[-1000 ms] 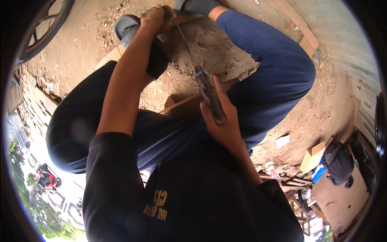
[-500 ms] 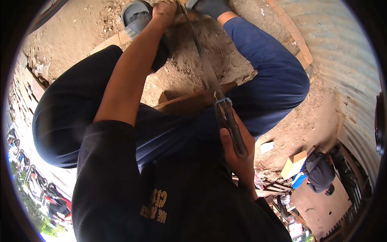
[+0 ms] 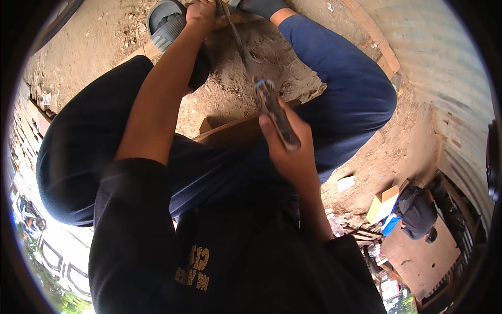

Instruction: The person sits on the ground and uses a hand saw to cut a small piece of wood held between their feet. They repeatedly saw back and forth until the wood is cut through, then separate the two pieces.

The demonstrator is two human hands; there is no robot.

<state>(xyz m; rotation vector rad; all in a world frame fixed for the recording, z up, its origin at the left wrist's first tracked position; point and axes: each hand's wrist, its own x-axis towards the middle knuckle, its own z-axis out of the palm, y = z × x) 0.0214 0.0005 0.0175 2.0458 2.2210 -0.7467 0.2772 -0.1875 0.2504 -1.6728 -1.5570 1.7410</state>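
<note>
My right hand (image 3: 293, 144) is wrapped round the dark, worn handle of a handsaw (image 3: 276, 112), thumb along its side. The narrow saw blade (image 3: 239, 44) points away from me, between my feet, and is partly blurred. At the top edge my left hand (image 3: 201, 14) is closed on a pale piece of wood (image 3: 223, 8), beside the blade's far end. The picture's edge cuts off part of this hand and the wood, so the blade's contact with the wood cannot be made out clearly.
A grey sandal (image 3: 166, 26) is by my left hand. A wooden board (image 3: 235, 131) lies under my bent legs on the dirt ground. Corrugated metal sheeting (image 3: 439, 63) stands on the right. A person (image 3: 418, 212) bends over a brown panel (image 3: 418, 256), near a cardboard box (image 3: 383, 204).
My right hand has pushed the saw forward, away from my body, and more of the blade has passed toward the top edge. My left hand keeps its place by the wood.
</note>
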